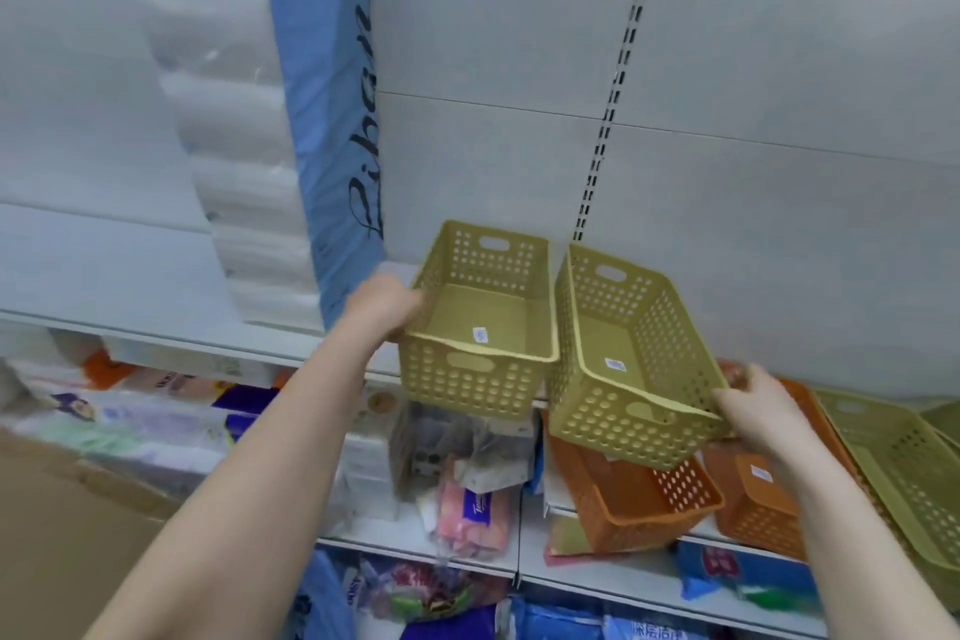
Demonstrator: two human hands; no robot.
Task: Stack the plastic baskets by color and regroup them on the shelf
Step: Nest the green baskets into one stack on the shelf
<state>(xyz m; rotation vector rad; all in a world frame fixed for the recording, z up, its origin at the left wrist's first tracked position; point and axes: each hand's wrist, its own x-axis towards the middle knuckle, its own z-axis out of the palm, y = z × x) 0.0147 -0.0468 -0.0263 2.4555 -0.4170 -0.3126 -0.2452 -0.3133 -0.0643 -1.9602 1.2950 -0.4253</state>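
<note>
Two yellow-green perforated plastic baskets sit side by side at the front of the upper shelf [208,346]. My left hand [382,304] grips the left rim of the left basket [480,322]. My right hand [756,411] holds the front right corner of the right basket [631,364], which is turned at an angle and juts over the shelf edge. Below, two orange baskets [631,499] [756,504] rest on the lower shelf. Another yellow-green basket [904,473] lies tilted at the far right.
A tall blue-wrapped pack [324,83] and clear-wrapped paper rolls [234,120] stand on the upper shelf to the left. Tissue packs [470,509] and other packaged goods fill the lower shelves. A slotted upright [615,83] runs up the back panel.
</note>
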